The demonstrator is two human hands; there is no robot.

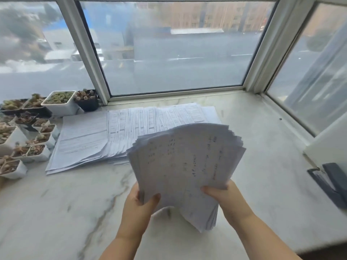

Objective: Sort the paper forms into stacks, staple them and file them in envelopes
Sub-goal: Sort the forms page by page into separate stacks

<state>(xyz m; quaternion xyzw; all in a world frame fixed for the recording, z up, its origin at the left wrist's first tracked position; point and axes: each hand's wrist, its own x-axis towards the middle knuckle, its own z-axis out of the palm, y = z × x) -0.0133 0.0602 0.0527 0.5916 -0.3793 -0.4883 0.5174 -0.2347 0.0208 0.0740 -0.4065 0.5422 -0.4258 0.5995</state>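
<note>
A person's left hand [139, 207] and right hand [223, 198] gripped a fanned sheaf of forms [185, 166] at its lower edge, fingers curled around it, above a marble bench [56, 212] where more paper stacks [90, 139] lay beside potted succulents [28, 132]; a stapler [330, 182] sat at right.

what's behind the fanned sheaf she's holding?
Behind the fanned sheaf, gripped by the left hand and right hand, lie paper forms spread on the marble sill. Their near-right part is hidden by the sheaf.
</note>
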